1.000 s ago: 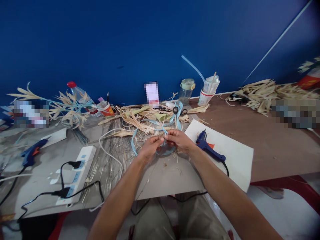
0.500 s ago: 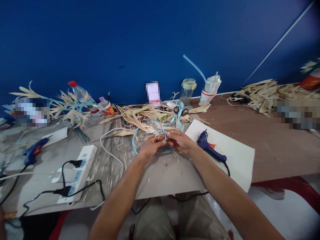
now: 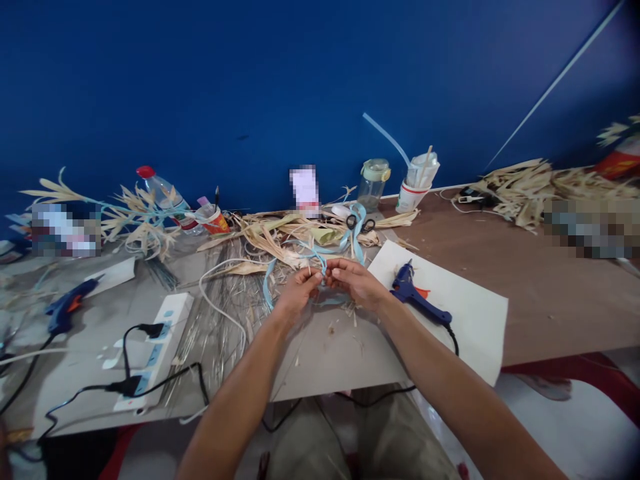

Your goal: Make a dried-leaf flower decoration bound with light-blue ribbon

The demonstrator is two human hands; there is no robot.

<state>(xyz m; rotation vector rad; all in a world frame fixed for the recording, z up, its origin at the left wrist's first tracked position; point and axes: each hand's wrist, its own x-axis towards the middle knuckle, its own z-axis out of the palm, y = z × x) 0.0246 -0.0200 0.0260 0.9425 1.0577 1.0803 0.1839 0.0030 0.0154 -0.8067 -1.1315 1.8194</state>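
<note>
Both hands meet over the middle of the table, fingertips almost touching. My left hand (image 3: 299,291) is closed in a pinch at the lower end of a light blue ribbon (image 3: 321,256). My right hand (image 3: 356,281) pinches the same ribbon from the other side, its fingers curled. A stretch of the ribbon rises above the fingertips and more of it loops around on the table behind. Dry corn husks (image 3: 273,241) lie just beyond the hands. Black-handled scissors (image 3: 369,225) rest among the ribbon and husks. What sits between the fingertips is partly hidden.
A blue glue gun (image 3: 423,303) lies on white card (image 3: 475,313) at right; another glue gun (image 3: 70,308) is at left. A power strip (image 3: 167,333) with black cords stands near the front edge. Thin wires (image 3: 220,320), a bottle (image 3: 159,190) and a jar (image 3: 374,181) are also there.
Both hands have shifted slightly to the left, with the ribbon between them. The fingers have re-set on it, and its upper part now leans more to the left.
</note>
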